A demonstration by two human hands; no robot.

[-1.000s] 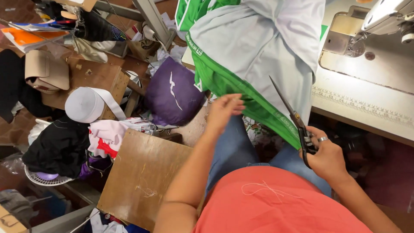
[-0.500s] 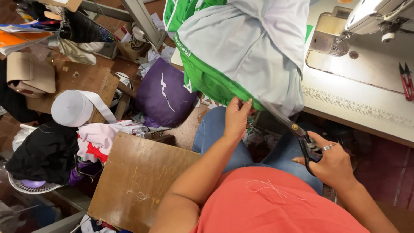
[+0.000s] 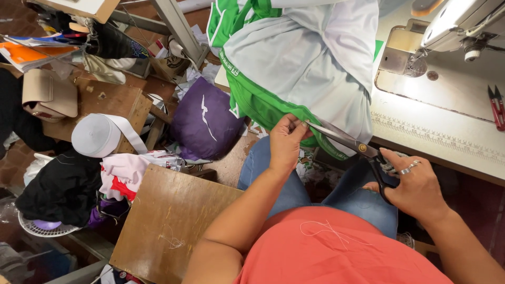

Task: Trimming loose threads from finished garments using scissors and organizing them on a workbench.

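Note:
A pale grey garment with green trim [image 3: 310, 68] hangs off the front edge of the sewing table [image 3: 436, 137], over my lap. My left hand [image 3: 286, 142] pinches its green hem. My right hand [image 3: 413, 181], with rings on it, grips the black handles of large scissors [image 3: 347, 141]. Their blades point up-left and meet the hem right beside my left fingers.
A white sewing machine [image 3: 463, 26] stands at the table's back right, with red thread snips [image 3: 496, 108] near the right edge. To my left are a brown board [image 3: 163, 221], a purple bag [image 3: 205, 121], a roll of white band [image 3: 97, 137], clothing piles and a wooden bench [image 3: 105, 102].
My left hand has risen from my lap and taken hold of the green hem. The scissors have swung from pointing upward to lie against the hem.

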